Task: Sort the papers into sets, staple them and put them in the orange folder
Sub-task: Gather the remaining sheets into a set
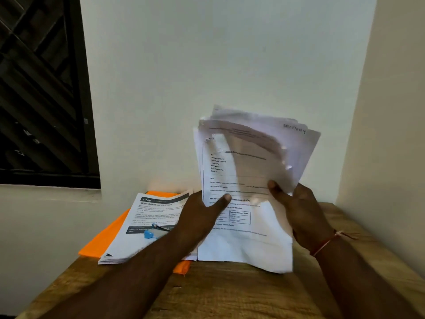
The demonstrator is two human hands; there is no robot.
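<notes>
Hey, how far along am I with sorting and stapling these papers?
Done, it seems: one set lies on the folder, the stapler on top; stapled or not, I cannot tell. In hand: the left hand and right hand grip a fanned stack above the table. Left: sorting that stack, stapling, and filing everything in the folder.

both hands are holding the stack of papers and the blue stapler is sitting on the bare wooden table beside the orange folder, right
Not quite. The head view shows the blue stapler lying on a printed sheet that lies on the orange folder, not on the bare wooden table. The rest is right: the left hand and the right hand both hold the stack of papers.
</notes>
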